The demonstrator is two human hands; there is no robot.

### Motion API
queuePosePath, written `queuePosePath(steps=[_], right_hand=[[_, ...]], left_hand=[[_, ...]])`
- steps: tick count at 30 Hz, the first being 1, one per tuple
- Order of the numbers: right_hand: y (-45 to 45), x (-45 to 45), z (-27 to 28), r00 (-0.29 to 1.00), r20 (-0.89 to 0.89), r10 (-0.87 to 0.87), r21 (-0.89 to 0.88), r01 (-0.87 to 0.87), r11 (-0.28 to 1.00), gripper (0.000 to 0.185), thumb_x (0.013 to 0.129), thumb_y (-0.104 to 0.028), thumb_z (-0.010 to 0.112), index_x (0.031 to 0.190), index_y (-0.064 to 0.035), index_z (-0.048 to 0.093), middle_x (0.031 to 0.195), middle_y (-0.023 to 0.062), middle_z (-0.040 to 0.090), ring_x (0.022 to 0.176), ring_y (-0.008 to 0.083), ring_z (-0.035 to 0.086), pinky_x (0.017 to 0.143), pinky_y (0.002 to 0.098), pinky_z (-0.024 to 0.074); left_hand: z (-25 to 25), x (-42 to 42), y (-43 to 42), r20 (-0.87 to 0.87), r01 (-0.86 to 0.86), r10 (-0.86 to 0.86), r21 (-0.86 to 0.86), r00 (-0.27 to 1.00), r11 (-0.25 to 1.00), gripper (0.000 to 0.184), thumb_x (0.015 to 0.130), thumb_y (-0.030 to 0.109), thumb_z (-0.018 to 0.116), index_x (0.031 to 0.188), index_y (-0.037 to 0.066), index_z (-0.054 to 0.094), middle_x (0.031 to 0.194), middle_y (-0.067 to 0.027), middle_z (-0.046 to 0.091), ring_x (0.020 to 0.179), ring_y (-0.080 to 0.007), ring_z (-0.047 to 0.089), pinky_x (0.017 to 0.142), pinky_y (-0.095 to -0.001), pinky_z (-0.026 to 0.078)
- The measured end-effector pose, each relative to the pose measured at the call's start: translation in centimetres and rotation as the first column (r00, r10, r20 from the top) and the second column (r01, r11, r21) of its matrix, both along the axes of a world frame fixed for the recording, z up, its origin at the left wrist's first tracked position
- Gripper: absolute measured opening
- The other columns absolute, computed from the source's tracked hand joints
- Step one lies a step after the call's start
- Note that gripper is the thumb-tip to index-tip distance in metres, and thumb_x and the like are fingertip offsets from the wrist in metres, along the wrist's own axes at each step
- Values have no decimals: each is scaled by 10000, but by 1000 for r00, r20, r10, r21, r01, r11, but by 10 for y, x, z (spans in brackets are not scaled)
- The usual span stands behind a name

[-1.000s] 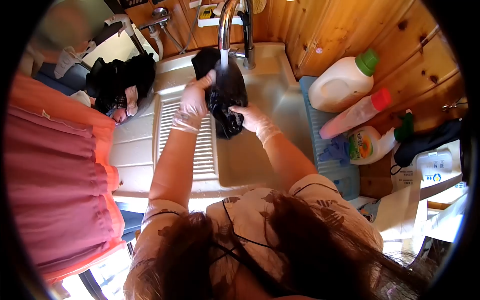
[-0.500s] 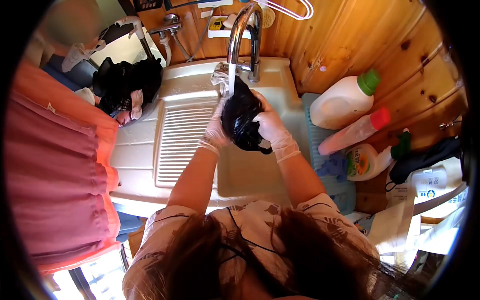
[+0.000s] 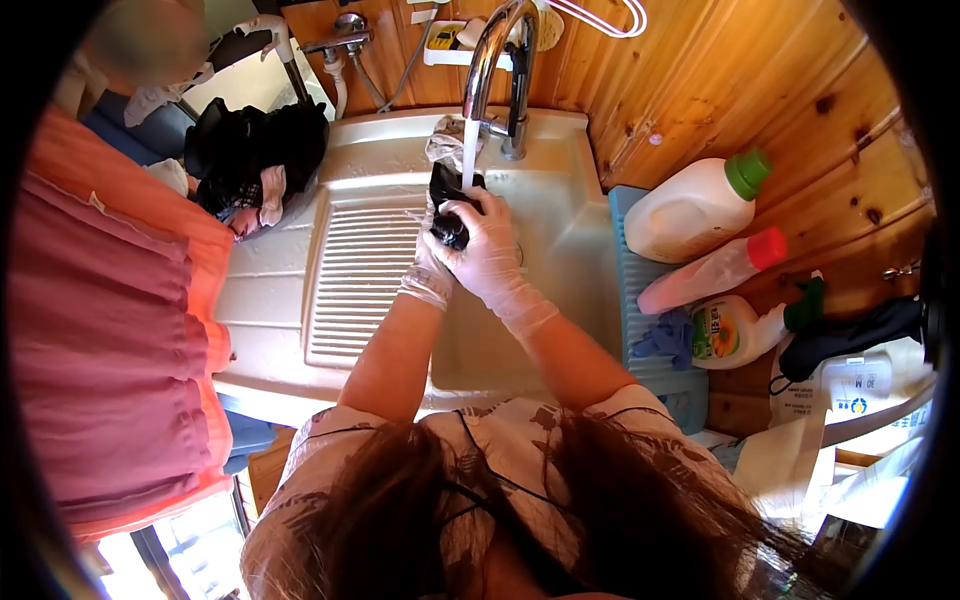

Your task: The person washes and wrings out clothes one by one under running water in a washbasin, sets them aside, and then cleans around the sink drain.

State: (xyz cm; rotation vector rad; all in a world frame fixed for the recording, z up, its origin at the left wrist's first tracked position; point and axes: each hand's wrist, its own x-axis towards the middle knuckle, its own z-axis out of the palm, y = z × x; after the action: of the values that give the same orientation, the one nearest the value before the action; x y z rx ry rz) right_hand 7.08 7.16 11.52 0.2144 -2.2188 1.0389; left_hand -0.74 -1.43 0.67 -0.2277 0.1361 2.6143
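Observation:
A wet black cloth (image 3: 451, 232) is bunched between my gloved hands under the running faucet (image 3: 487, 60); its exact kind of garment I cannot make out. My right hand (image 3: 484, 250), in a thin clear glove, is closed over the cloth from the right. My left hand (image 3: 430, 262), gloved too, grips it from the left and is partly hidden by the right. Water falls on the cloth's upper end. Just behind, a pale crumpled cloth (image 3: 452, 140) lies at the back of the sink (image 3: 570, 300).
A ribbed drainboard (image 3: 365, 280) lies to the left, with a pile of black clothes (image 3: 265, 150) past it. On the right, a blue mat (image 3: 628, 225) bears a green-capped jug (image 3: 690, 210), a red-capped bottle (image 3: 710, 272) and a spray bottle (image 3: 735, 330). Pink curtain (image 3: 120, 350) far left.
My right hand has moved left and closed over the black cloth, which is now squeezed into a small bunch instead of hanging spread out. Both hands are close together.

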Motion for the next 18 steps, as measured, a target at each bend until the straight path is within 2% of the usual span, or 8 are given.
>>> queuePosePath(steps=[3,4,6,8,9,12,14,18], right_hand=[[-4,-21,-15,984,178,20,-79,-7,997,398,648,-231,788,974,-77,619,1074,152,550,968,336,544,847,414,456],[-3,-25,-16,972,233,39,-96,-17,995,424,648,-221,791,1003,-74,613,1097,166,547,978,327,554,861,401,456],[-4,-38,-19,981,191,-34,-132,60,989,293,716,-199,740,920,-31,614,887,171,619,793,322,603,726,383,486],[1,-56,-17,855,502,132,-345,58,937,304,735,-266,698,912,-27,630,808,187,646,767,347,628,685,416,494],[6,-80,-42,815,530,236,-523,95,847,357,776,-314,650,943,1,638,794,223,657,747,347,644,674,400,490],[27,-104,-62,621,649,439,-659,171,732,381,796,-335,643,935,18,665,792,138,672,706,234,638,633,352,489],[38,-94,-50,614,613,497,-723,182,667,324,783,-260,656,930,28,662,800,95,668,698,179,621,642,311,490],[46,-72,2,686,407,603,-866,79,494,242,732,-87,666,949,15,637,825,98,661,705,185,625,660,307,504]], left_hand=[[-25,-7,-2,-451,-145,0,-287,892,947,331,966,299,413,1145,56,550,1042,-122,625,905,-240,612,778,-344,511],[-45,-16,-10,-492,-267,-134,-658,860,704,327,963,297,421,1139,55,554,1026,-114,629,887,-234,614,763,-336,510],[29,11,-1,-131,-48,-60,-692,990,720,333,940,323,473,1116,59,572,938,-104,639,799,-230,628,696,-328,516],[43,7,0,55,-5,65,-722,996,692,354,926,345,487,1115,60,581,898,-129,639,743,-241,630,642,-344,513],[90,28,10,20,-64,142,-825,990,562,386,923,369,485,1093,37,585,882,-152,637,689,-238,618,595,-348,499],[33,11,-2,-201,-198,-51,-978,978,70,448,919,397,523,1208,54,520,919,-68,625,850,-186,632,680,-323,527],[50,29,-9,-110,-81,-65,-932,992,352,479,904,407,552,1265,104,465,1013,-51,613,843,-206,644,616,-405,555],[57,38,-37,201,327,-258,-608,945,724,729,865,655,426,1382,143,367,1332,-151,469,1190,-416,466,974,-606,352]])
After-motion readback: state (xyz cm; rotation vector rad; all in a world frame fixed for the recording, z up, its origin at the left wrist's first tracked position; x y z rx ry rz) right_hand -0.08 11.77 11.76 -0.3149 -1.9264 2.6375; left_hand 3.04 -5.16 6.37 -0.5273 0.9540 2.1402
